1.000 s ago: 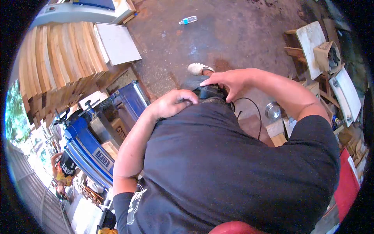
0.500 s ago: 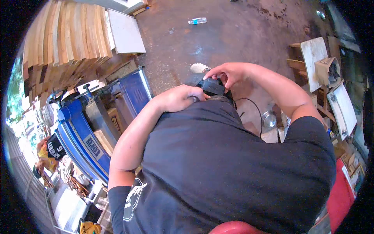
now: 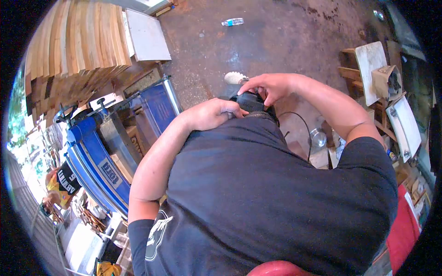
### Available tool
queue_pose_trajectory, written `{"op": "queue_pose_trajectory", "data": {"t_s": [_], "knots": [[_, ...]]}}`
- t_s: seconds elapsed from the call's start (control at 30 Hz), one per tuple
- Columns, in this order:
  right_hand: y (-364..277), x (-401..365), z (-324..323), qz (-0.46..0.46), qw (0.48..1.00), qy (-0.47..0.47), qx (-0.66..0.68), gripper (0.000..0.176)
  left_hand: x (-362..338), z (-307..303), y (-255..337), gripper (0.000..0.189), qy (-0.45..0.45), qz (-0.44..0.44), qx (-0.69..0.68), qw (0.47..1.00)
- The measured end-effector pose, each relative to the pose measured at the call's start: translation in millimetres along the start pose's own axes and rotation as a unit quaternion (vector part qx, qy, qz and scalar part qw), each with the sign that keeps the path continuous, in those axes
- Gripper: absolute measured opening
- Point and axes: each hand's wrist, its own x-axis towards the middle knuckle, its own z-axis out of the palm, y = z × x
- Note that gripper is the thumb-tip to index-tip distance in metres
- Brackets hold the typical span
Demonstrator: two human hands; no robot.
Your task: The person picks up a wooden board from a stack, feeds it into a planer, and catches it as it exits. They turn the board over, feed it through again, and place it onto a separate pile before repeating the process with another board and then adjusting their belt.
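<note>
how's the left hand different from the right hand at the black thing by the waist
The left hand is curled into a fist, knuckles up, at the edge of the shirt beside the black device; the right hand arches over that device, fingertips gripping its top. The left hand lies nearer the body; the right hand reaches farther out, toward the white shoe. Both are bare and meet at the device.

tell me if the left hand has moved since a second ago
Yes: the left hand has slid right, closer under the white shoe and onto the black device.
</note>
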Motion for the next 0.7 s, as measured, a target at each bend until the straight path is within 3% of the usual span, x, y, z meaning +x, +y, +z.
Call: {"op": "queue_pose_trajectory", "data": {"t_s": [0.23, 0.5, 0.7], "knots": [[-0.4, 5.9, -11.3, -0.001, 1.000, -0.010, -0.020, 0.080, -0.4, -5.3, 1.5, 0.030, 0.006, -0.017, -0.018, 1.000], [7.4, 3.2, -14.6, 0.027, 0.997, -0.023, 0.064, 0.082, 2.1, -8.2, 3.9, 0.039, 0.006, -0.026, -0.025, 0.999], [23.6, 4.3, -12.9, -0.006, 1.000, -0.026, 0.012, 0.093, 3.1, -3.3, -7.1, 0.020, 0.069, -0.044, -0.019, 0.996]]}}
